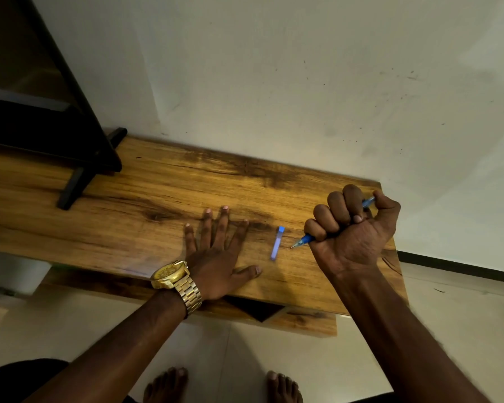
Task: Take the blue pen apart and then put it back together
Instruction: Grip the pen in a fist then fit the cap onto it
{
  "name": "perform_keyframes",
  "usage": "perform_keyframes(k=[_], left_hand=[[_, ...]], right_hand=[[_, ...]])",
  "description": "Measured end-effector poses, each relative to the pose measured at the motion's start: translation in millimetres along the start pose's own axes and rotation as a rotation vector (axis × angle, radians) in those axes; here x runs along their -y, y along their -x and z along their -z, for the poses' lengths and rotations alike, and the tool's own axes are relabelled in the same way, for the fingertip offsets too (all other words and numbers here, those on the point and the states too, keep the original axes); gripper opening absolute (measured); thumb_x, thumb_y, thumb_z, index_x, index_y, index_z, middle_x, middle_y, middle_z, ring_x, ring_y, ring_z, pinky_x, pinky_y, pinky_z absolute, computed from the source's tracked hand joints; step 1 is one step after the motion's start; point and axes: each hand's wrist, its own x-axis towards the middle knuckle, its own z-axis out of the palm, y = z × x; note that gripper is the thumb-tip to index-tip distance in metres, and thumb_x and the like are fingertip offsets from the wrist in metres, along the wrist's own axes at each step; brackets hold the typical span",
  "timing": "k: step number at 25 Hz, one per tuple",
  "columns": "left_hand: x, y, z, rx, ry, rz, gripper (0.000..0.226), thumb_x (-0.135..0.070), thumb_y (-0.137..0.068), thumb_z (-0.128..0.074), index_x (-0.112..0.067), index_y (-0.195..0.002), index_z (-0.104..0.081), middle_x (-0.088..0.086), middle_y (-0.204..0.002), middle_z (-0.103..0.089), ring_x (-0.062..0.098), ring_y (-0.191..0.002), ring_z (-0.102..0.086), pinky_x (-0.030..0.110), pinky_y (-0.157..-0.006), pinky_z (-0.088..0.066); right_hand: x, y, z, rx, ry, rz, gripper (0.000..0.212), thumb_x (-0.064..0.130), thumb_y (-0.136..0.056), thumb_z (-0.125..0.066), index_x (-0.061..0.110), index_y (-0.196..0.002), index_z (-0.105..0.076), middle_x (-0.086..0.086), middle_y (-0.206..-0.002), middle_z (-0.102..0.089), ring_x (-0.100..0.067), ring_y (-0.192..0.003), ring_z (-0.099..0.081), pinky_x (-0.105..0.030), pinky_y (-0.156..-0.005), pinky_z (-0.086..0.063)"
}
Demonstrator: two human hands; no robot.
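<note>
A wooden table [163,181] with dark grain stands against a pale, scuffed wall [274,68]. A black stand [79,158] rests on its left end. Below lies a light tiled floor [448,315], dimly lit.

On the table [146,181], the pen cap [277,243] lies between the flat left hand [216,251] and the right hand [352,228], which grips the pen [301,240].

Your right hand [352,228] is closed in a fist around the blue pen [303,239], tip pointing down-left just above the wooden table [128,199]. The pen's cap [277,242] lies on the wood between your hands. Your left hand [218,251], gold watch [169,274] on its wrist, rests flat with fingers spread.
</note>
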Motion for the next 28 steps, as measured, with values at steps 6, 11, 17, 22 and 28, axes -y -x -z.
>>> perform_keyframes(k=[6, 11, 17, 22, 28], left_hand=[[0.1, 0.8, -0.1, -0.006, 0.008, 0.004, 0.114, -0.095, -0.066, -0.005, -0.043, -0.163, 0.027, 0.005, -0.165, 0.051, 0.04, -0.153, 0.045, 0.072, -0.123, 0.016], [-1.3, 1.0, 0.2, -0.007, 0.001, 0.004, 0.114, -0.094, -0.066, -0.004, -0.042, -0.163, 0.027, 0.006, -0.165, 0.05, 0.041, -0.153, 0.045, 0.073, -0.123, 0.016], [-1.0, 0.9, -0.1, -0.01, -0.002, 0.004, 0.114, -0.094, -0.067, -0.005, -0.042, -0.163, 0.027, 0.005, -0.165, 0.05, 0.04, -0.153, 0.045, 0.072, -0.123, 0.017], [-0.8, 1.3, 0.8, -0.006, -0.005, 0.003, 0.114, -0.094, -0.067, -0.005, -0.041, -0.163, 0.026, 0.005, -0.165, 0.05, 0.04, -0.153, 0.044, 0.072, -0.123, 0.016], [-1.2, 0.8, 0.5, -0.002, -0.003, 0.003, 0.115, -0.095, -0.066, -0.004, -0.041, -0.163, 0.027, 0.005, -0.165, 0.051, 0.04, -0.153, 0.044, 0.073, -0.123, 0.015]], right_hand=[[-1.1, 0.2, 0.2, 0.004, 0.01, 0.023, 0.042, 0.047, -0.091, -0.038, 0.023, -0.059, -0.025, 0.007, -0.053, -0.016, -0.01, -0.047, -0.011, -0.024, -0.047, -0.013], [0.2, 0.1, 1.7, 0.011, 0.003, 0.028, 0.041, 0.046, -0.09, -0.038, 0.023, -0.058, -0.026, 0.007, -0.053, -0.016, -0.01, -0.047, -0.012, -0.023, -0.047, -0.014], [0.6, -1.0, 3.5, 0.035, -0.034, 0.03, 0.041, 0.045, -0.091, -0.039, 0.023, -0.058, -0.027, 0.007, -0.054, -0.018, -0.01, -0.046, -0.013, -0.023, -0.047, -0.015], [1.7, -0.5, 2.8, 0.02, -0.037, 0.035, 0.04, 0.045, -0.09, -0.039, 0.024, -0.058, -0.027, 0.008, -0.054, -0.017, -0.01, -0.046, -0.013, -0.023, -0.046, -0.015], [4.2, -0.1, 5.1, -0.017, -0.085, 0.033, 0.04, 0.044, -0.09, -0.041, 0.024, -0.059, -0.026, 0.008, -0.054, -0.016, -0.01, -0.046, -0.012, -0.023, -0.045, -0.015]])
